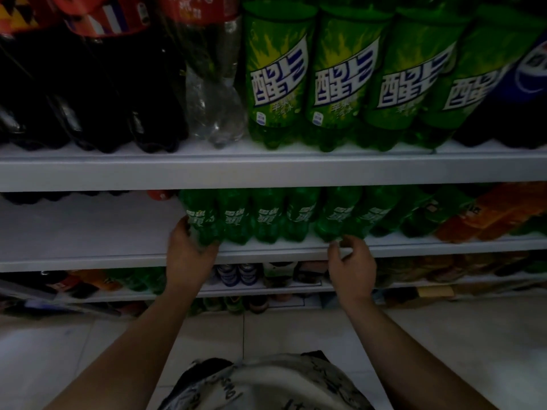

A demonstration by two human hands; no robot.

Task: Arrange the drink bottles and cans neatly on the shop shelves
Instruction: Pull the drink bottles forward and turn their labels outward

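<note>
Through my head camera I'm squaring the row of small green bottles (266, 217) on the middle shelf (88, 255): my left hand (189, 250) curls round the end bottle (201, 223), my right hand (350, 258) hovers loose-fingered and empty, and next I'd nudge that bottle flush.

Small bottles (266, 220) stand in a row on the middle shelf (88, 232), below large bottles (340, 78).

"醒目" on the large green bottles (278, 75)
</note>
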